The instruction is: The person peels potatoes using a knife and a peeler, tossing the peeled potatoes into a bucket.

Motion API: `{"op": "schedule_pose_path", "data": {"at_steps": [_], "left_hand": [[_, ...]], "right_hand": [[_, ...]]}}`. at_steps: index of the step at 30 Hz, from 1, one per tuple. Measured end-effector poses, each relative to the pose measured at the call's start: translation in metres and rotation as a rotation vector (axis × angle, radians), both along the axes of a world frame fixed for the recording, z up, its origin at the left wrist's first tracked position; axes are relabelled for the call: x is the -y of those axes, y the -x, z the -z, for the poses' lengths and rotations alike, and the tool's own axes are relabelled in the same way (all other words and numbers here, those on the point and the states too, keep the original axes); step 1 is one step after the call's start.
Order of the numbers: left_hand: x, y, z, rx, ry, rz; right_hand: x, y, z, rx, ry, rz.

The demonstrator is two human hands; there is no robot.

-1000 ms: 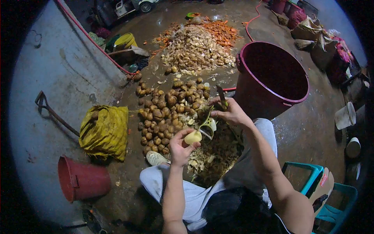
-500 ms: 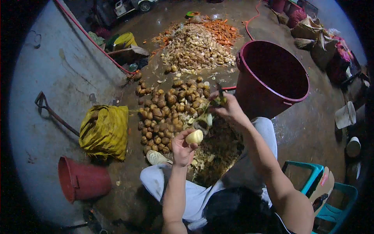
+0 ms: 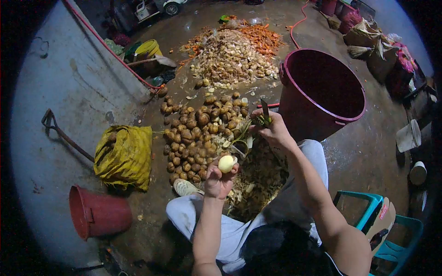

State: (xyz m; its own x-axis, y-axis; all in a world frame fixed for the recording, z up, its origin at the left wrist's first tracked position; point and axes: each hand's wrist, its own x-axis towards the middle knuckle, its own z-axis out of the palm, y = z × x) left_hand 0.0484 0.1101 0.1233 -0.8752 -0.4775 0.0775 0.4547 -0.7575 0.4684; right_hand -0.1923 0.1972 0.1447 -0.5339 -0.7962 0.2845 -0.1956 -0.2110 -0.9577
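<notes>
Fingers of my left hand [image 3: 218, 186] curl firmly round a pale vegetable [image 3: 226, 164], held up above the border between the brown vegetables [image 3: 184, 135] and the heap of peelings [image 3: 251, 195]. My right hand [image 3: 275, 130], apart from the left, grips a dark-bladed knife [image 3: 265, 108], its blade pointing up and away from me. What looks like a loop of peel [image 3: 250, 141] dangles just below that hand; I can't tell what it hangs from.

The bare flesh looks smooth and probably slick, so too loose a hold could let the vegetable drop among the peelings and pick up dirt. Squeezing harder might make it shoot out instead. Were my hands to meet with the edge turned inward, a slip could nick my left thumb. The loop could also catch on my fingers and pull the knife off line. If my grip failed, the blade might land on my trouser leg [image 3: 314, 154].
</notes>
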Motion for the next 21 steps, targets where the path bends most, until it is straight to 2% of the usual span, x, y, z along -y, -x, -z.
{"op": "schedule_pose_path", "data": {"at_steps": [7,9,11,13,14,16,18,21], "left_hand": [[0.002,-0.004,0.002,0.148,-0.258,0.013],[0.003,-0.004,-0.001,0.14,-0.261,0.01],[0.003,-0.001,-0.003,0.132,-0.265,0.008],[0.0,0.003,-0.005,0.262,0.032,-0.17],[-0.002,0.004,-0.001,0.263,0.033,-0.169],[-0.004,0.009,0.006,0.299,0.301,-0.339],[-0.004,0.008,0.006,0.291,0.307,-0.319],[-0.005,0.009,0.008,0.242,0.295,-0.305]], "right_hand": [[-0.004,-0.004,-0.015,-0.179,-0.152,0.165],[-0.002,-0.005,-0.013,-0.272,-0.084,0.296],[-0.005,-0.008,-0.018,-0.284,-0.188,0.278],[-0.002,-0.015,-0.012,-0.023,-0.109,0.194],[0.0,-0.01,0.0,-0.103,-0.099,0.189],[0.002,-0.014,-0.004,-0.147,-0.045,0.115],[0.0,-0.022,-0.016,-0.156,-0.03,-0.006],[-0.001,-0.023,-0.013,-0.112,-0.06,0.021]]}}
